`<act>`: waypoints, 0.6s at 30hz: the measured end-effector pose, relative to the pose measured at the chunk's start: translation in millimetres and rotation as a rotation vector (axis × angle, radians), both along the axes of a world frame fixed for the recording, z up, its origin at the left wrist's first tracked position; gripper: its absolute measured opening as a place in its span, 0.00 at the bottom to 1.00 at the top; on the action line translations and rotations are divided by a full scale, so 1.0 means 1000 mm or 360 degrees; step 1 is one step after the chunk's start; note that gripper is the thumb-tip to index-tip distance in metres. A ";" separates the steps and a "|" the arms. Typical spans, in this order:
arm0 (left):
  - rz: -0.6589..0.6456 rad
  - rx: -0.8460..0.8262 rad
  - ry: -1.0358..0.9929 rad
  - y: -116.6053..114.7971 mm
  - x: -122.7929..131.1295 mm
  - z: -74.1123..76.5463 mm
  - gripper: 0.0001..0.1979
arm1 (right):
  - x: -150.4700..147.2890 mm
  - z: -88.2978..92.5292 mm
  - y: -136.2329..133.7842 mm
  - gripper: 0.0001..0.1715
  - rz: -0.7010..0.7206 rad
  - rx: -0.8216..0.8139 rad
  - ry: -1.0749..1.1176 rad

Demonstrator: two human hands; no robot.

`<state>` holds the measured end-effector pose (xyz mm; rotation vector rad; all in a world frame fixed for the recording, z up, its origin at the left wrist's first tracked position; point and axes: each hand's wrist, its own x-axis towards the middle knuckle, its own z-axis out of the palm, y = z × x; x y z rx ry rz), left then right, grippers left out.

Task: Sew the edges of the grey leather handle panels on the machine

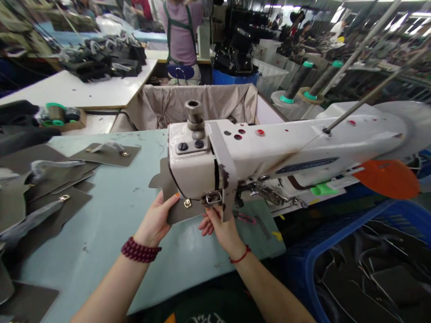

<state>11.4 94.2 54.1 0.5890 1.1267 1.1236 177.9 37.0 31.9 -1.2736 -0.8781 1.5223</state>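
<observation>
A grey-brown flat bag panel [182,216] with a gold metal fitting lies under the head of a white sewing machine [191,166]. My left hand [156,217] grips the panel's left edge, thumb on top near the fitting and fingers beneath. At the front edge, close to the needle area, my right hand [218,224] pinches the panel between thumb and forefinger, its other fingers curled below. The machine head hides the panel's far right part and the needle.
Similar panels with wrapped handles [50,202] are piled on the left of the pale green table [111,251]. A blue crate [303,269] of dark panels stands at right. Thread cones [298,83] rise behind the machine. Pink-handled snips [245,218] lie beneath the arm. A person [182,36] sits beyond.
</observation>
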 end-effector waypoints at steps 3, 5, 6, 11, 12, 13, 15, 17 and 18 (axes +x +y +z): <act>-0.0044 -0.0052 0.0035 -0.002 -0.005 0.000 0.20 | -0.002 0.001 -0.001 0.31 -0.0047 -0.0018 0.0036; -0.0181 -0.0128 0.0054 -0.004 -0.009 0.002 0.18 | -0.004 0.001 -0.002 0.31 -0.0081 -0.0017 0.0038; -0.0297 -0.0170 0.0080 -0.005 -0.012 0.003 0.17 | -0.005 0.001 -0.002 0.31 -0.0097 -0.0011 0.0033; -0.0957 -0.0077 0.0411 -0.005 -0.020 0.012 0.13 | -0.010 -0.001 -0.004 0.31 -0.0028 0.0016 0.0038; -0.1020 -0.0005 0.0476 -0.004 -0.021 0.013 0.14 | -0.012 -0.002 -0.004 0.31 -0.0017 0.0018 0.0049; -0.1049 0.0061 0.0529 -0.004 -0.021 0.014 0.14 | -0.013 -0.003 -0.004 0.31 -0.0023 0.0017 0.0065; -0.1053 0.0136 0.0603 -0.003 -0.020 0.016 0.15 | -0.015 -0.005 -0.004 0.30 -0.0062 0.0006 0.0093; -0.1033 0.0175 0.0634 -0.003 -0.019 0.017 0.14 | -0.017 -0.005 -0.005 0.31 -0.0100 -0.0014 0.0111; -0.1022 0.0189 0.0640 -0.003 -0.019 0.018 0.13 | -0.018 -0.005 -0.005 0.31 -0.0110 -0.0024 0.0115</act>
